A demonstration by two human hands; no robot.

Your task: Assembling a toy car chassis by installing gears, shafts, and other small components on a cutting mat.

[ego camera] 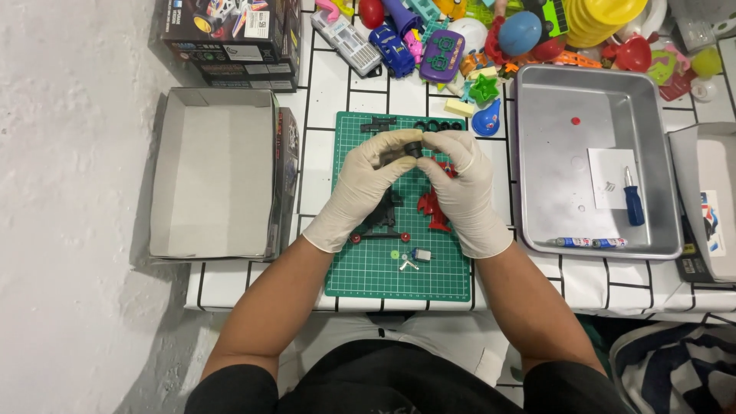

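White tiled table (330, 84), green cutting mat (368, 268) centred. I note left hand (368, 180) and right hand (460, 188), fingers closed, pinching one small black wheel (414, 149) jointly above the loose parts, steadying it.

Open grey carton (215, 180) left; dark printed boxes (230, 38) behind.

Both forearms reach forward from the lower edge of the view and converge over the green cutting mat (399, 268), elbows spread wide and wrists angled inward. The arms are bare up to short dark sleeves. Each hand wears a pale latex glove. The left hand (368, 180) and right hand (460, 184) meet above the far half of the mat, fingers curled, with fingertips pinched together on a small black wheel (414, 148) between them.
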